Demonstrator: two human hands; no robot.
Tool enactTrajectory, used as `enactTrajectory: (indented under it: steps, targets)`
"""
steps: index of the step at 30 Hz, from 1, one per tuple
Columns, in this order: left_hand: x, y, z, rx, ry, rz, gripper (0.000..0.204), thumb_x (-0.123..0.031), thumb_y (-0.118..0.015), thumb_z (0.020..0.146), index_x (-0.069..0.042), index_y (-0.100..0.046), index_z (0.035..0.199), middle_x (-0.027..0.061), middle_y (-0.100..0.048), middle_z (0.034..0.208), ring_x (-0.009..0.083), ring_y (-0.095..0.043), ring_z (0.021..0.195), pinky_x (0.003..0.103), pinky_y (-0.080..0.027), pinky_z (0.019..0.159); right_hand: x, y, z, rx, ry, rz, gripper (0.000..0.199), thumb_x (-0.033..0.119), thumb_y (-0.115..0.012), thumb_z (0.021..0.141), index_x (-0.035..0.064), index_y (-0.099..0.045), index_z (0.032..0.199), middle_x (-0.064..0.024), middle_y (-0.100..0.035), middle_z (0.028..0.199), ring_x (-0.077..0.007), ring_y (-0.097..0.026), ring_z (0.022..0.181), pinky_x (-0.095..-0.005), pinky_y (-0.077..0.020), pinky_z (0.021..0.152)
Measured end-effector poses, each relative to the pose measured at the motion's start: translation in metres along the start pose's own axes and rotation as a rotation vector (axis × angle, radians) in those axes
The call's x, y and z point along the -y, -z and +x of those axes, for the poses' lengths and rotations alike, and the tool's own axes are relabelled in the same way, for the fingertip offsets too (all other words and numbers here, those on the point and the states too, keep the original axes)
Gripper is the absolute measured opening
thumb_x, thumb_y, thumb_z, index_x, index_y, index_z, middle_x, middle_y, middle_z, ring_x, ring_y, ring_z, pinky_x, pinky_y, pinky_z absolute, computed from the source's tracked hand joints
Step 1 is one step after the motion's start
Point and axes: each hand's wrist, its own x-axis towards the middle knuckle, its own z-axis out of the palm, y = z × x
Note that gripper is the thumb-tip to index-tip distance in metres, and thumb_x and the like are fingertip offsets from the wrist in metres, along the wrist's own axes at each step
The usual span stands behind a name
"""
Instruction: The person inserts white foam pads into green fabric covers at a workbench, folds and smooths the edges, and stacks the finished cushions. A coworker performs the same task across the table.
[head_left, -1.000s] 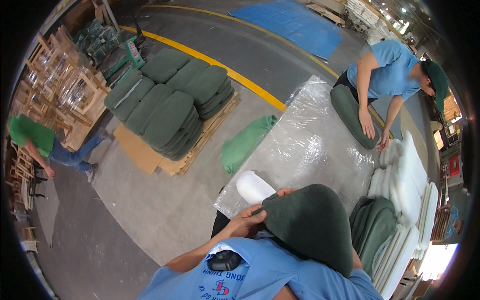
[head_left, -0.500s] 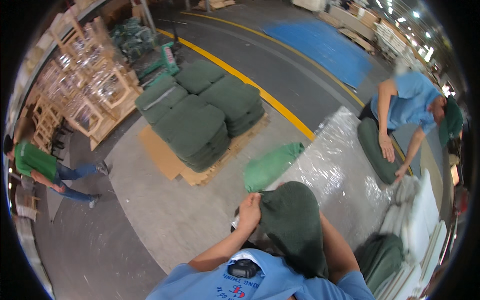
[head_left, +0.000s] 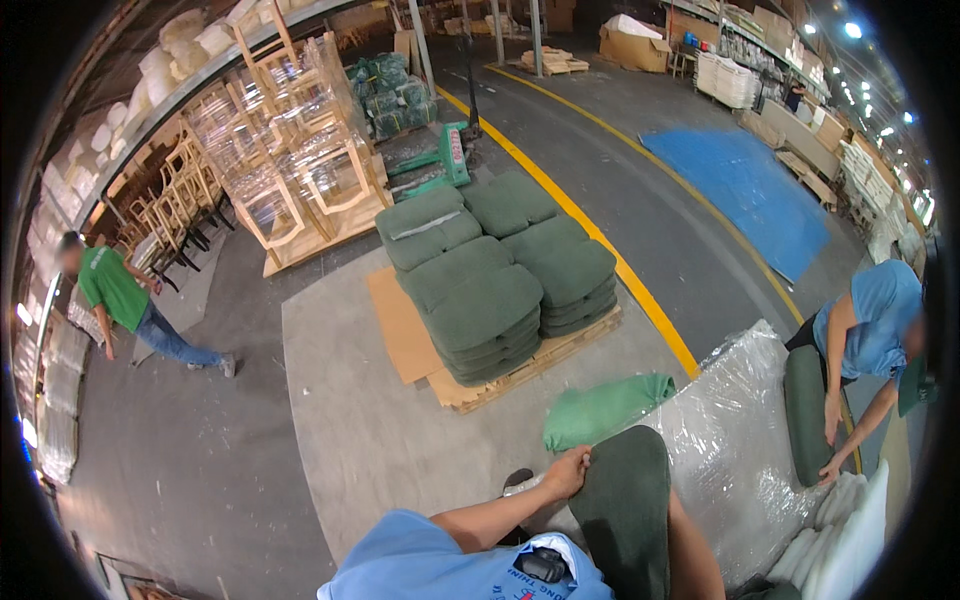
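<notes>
A dark green fabric cushion (head_left: 625,500) stands tilted in front of my body. My left hand (head_left: 570,472) is closed on its upper left edge, fingers pinching the fabric. My right forearm runs up along the cushion's right side, and the cushion hides that hand and its fingers. Just beyond lies a table covered in clear plastic film (head_left: 735,430). At its far right a co-worker in a blue shirt has both hands on another green cushion (head_left: 807,415). A bunched green bag (head_left: 608,410) lies by the table's left edge.
Stacked green cushions (head_left: 475,300) stand on a pallet (head_left: 570,355) ahead, with a green pallet jack (head_left: 450,160) behind. Film-wrapped wooden frames (head_left: 290,150) are at the left, where a person in green (head_left: 115,290) walks. White padding (head_left: 840,530) is piled at right.
My view has swung left and up, so things sit lower and further right. My left hand still grips the cushion, which is more upright. The person in green has taken a step.
</notes>
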Motion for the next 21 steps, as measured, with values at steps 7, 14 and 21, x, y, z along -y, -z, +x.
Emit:
enactTrajectory:
  steps: [7,14,21]
  targets:
    - [-0.011,0.057,0.035,0.719,-0.084,-0.108,0.083,0.004,-0.077,0.08,0.003,-0.04,0.155,0.0144,-0.058,0.149,0.0213,-0.057,0.131,0.037,-0.05,0.103,0.052,0.068,-0.196,-0.093,-0.08,0.901,0.036,0.014,-0.06,0.105,-0.0003,-0.065,0.137,-0.0183,-0.067,0.134,-0.0274,-0.067,0.119,-0.0418,-0.0581,0.093]
    - [-0.03,0.037,0.068,1.131,-0.244,-0.051,0.063,0.011,-0.088,0.071,0.002,-0.065,0.129,0.0077,-0.076,0.111,0.0194,-0.07,0.101,0.037,-0.059,0.088,0.102,0.016,-0.355,-0.25,-0.51,0.874,0.057,0.009,-0.068,0.103,0.0059,-0.045,0.155,-0.0127,-0.06,0.135,-0.0183,-0.057,0.118,-0.0328,-0.0471,0.101]
    - [-0.042,0.031,0.066,1.269,-0.161,-0.233,0.049,0.011,-0.087,0.071,0.002,-0.072,0.117,0.0103,-0.079,0.114,0.019,-0.072,0.103,0.038,-0.059,0.089,0.095,-0.015,-0.337,-0.91,-0.394,0.245,0.016,0.002,-0.06,0.102,-0.0049,-0.071,0.111,-0.0066,-0.073,0.094,-0.0168,-0.063,0.085,-0.0311,-0.0525,0.077]
